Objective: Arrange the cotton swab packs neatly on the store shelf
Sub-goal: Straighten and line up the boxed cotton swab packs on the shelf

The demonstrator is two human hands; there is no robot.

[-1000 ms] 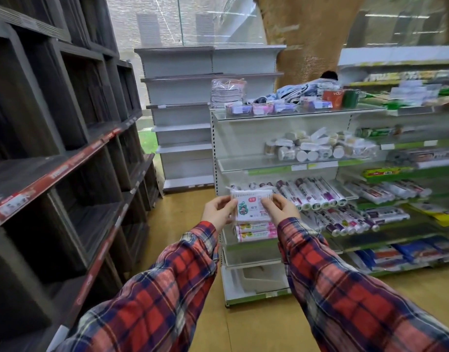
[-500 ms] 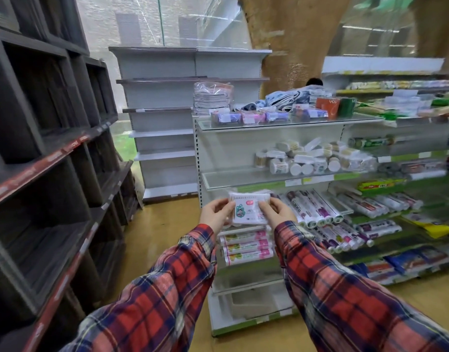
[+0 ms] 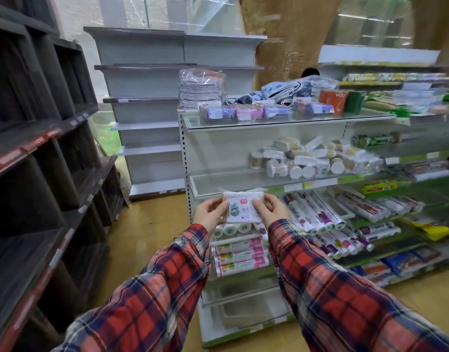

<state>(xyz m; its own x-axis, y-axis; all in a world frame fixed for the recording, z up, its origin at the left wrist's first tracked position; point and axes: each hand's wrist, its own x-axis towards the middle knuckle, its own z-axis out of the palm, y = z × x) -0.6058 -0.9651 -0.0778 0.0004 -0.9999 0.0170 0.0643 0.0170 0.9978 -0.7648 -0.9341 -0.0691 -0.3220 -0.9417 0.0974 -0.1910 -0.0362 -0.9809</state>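
Swab pack between both hands' fingertips

The words on the cotton swab pack are too small to read. Fingers cover its two side edges. The things on the far right shelves are blurry. Both plaid sleeves run off the bottom edge.

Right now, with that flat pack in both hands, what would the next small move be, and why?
Probably lift the cotton swab pack onto the second shelf. Both the left hand and right hand pinch it just below the bare left end, beside the jumbled swab tubs.
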